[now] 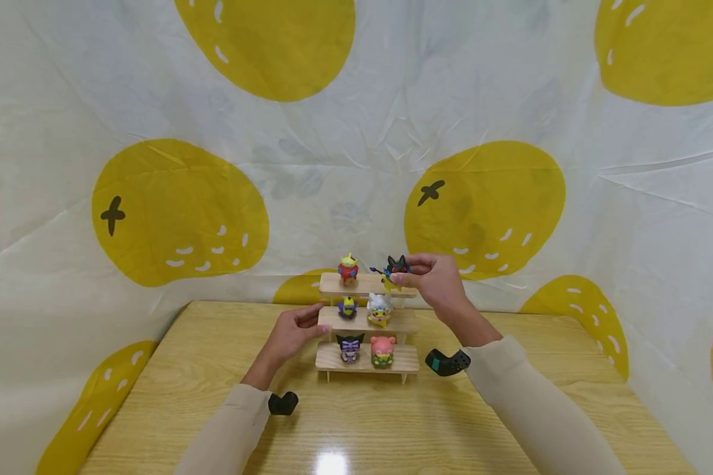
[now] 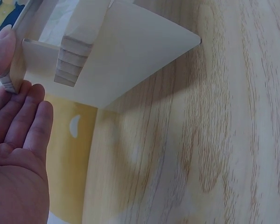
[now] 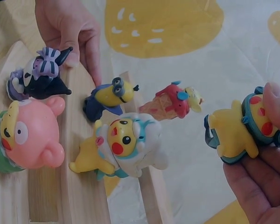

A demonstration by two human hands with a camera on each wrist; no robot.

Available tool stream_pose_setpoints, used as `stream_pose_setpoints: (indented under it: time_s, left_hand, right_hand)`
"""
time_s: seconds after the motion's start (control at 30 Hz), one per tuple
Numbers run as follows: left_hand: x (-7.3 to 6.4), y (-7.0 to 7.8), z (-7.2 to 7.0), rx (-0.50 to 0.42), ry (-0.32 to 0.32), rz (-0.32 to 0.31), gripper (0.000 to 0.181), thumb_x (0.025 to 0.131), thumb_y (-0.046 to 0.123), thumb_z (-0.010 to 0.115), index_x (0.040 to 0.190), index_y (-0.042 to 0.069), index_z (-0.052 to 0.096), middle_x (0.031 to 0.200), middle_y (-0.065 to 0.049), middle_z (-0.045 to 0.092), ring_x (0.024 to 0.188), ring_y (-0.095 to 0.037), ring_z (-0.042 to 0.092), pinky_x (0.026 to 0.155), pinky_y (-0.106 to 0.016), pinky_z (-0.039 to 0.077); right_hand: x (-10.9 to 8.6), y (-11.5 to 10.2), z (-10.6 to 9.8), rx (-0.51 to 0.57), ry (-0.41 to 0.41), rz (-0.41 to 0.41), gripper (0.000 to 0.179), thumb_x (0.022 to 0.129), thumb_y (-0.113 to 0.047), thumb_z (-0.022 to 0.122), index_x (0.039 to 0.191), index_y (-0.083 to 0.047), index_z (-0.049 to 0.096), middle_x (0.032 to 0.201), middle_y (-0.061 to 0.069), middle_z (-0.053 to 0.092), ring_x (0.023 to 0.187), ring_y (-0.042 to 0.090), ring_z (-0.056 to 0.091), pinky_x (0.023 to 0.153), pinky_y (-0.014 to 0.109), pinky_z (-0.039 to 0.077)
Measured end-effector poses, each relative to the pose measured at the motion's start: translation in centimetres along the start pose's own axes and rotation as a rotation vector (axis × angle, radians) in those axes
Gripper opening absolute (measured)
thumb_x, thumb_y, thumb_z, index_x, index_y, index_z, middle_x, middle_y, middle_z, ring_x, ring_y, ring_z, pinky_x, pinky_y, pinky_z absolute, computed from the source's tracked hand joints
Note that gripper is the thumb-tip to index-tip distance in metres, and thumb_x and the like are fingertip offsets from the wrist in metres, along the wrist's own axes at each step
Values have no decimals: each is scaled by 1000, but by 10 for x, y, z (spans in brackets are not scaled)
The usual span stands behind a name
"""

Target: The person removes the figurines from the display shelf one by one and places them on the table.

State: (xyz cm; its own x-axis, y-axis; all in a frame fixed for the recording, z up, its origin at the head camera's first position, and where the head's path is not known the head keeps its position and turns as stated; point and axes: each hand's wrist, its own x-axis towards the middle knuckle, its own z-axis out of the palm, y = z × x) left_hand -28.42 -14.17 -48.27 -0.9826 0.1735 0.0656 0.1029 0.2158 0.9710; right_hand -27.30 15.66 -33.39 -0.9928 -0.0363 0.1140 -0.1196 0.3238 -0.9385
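My right hand (image 1: 440, 280) holds a yellow figurine with a dark eared hood (image 3: 233, 130) between thumb and fingers, above the right end of the top tier. A three-tier wooden display stand (image 1: 333, 319) bears several other figurines. At the left end of its middle tier, my left hand (image 1: 288, 336) pinches the board, thumb on top and fingertips below, as the left wrist view shows. On that tier are a minion figurine (image 3: 113, 95) and a yellow figurine in a white hood (image 3: 130, 140). The top tier carries a red figurine on a cone (image 3: 170, 103).
Along the bottom tier sit a black-and-purple figurine (image 1: 350, 349) and a pink figurine (image 1: 383, 351). The stand is on a wood-grain table (image 1: 226, 369). Behind hangs a white cloth (image 1: 333, 218) with yellow fruit shapes, reaching the table's back edge.
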Motion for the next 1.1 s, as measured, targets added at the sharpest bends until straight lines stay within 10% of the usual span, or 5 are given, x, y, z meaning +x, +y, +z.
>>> stream_pose_setpoints:
  time_s: [1.1]
  left_hand:
    - [0,2,-1,-18,-8,-19,61,93,17,81,149,9,58,151,-18,59,140,-33,58,111,-43,53]
  right_hand:
    - [-27,-14,-5,16,-105,-59,41,89,-8,83,126,7,71,107,12,82,91,5,76,85,23,61]
